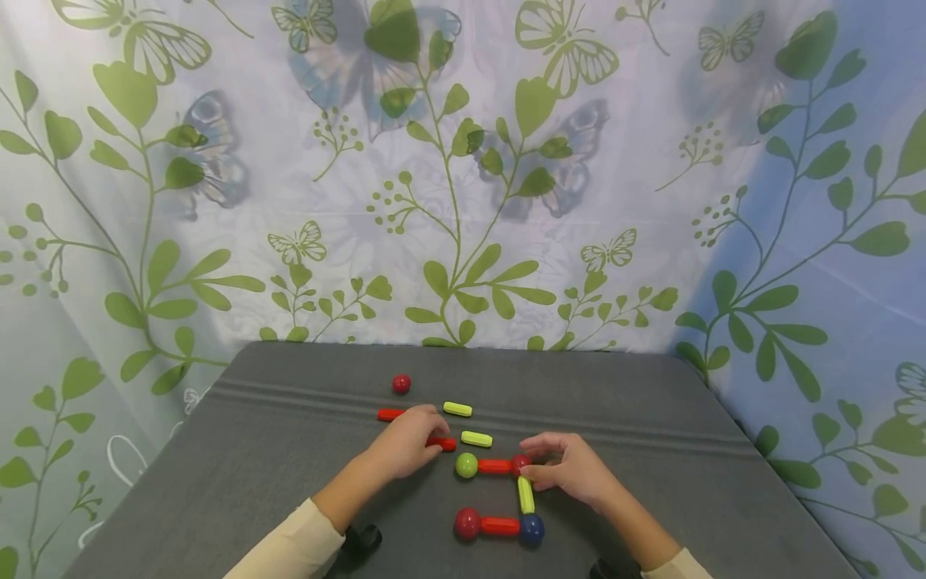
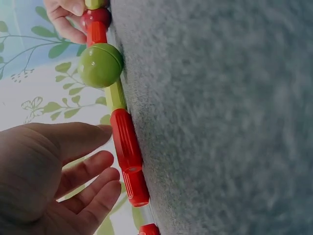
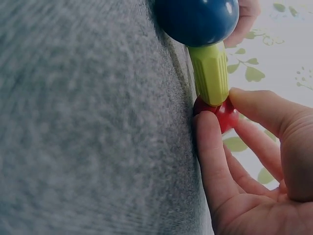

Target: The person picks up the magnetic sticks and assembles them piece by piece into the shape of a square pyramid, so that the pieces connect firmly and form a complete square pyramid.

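Observation:
My right hand [image 1: 575, 471] pinches a red ball [image 3: 226, 116] between thumb and fingers at the corner of a U-shaped build on the grey table. From that ball, a red stick [image 1: 495, 466] runs left to a green ball [image 1: 466, 465]. A yellow-green stick [image 3: 210, 73] links it to a blue ball [image 1: 531, 529], which joins another red stick [image 1: 499, 526] ending in a larger red ball [image 1: 467, 523]. My left hand [image 1: 407, 444] hovers with spread, loosely bent fingers beside a loose red stick [image 2: 127, 142], thumb tip right at its edge.
Two loose yellow-green sticks [image 1: 477, 439] lie behind the build. Farther back are another red stick [image 1: 390, 415], partly behind my left hand, and a single red ball [image 1: 401, 383]. A leaf-patterned curtain [image 1: 463, 201] hangs along the table's far edge.

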Demonstrator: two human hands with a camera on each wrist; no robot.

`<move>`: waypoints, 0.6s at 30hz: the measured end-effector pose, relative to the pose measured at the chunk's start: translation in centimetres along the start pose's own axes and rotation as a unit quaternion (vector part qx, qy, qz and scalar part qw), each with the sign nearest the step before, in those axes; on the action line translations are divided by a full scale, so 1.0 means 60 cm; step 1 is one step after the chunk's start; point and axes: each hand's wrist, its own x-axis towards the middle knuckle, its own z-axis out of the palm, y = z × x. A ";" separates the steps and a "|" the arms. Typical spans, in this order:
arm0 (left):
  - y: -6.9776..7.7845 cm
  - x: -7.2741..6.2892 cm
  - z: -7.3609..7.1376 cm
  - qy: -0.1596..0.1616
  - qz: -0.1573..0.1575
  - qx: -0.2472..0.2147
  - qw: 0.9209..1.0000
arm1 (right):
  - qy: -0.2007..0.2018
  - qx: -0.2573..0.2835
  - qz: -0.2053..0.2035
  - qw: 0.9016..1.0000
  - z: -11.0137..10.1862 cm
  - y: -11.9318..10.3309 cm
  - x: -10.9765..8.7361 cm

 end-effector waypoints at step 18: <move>-0.013 0.020 -0.007 -0.042 0.006 -0.094 0.995 | -0.008 0.003 -0.006 1.000 0.000 -0.005 -0.003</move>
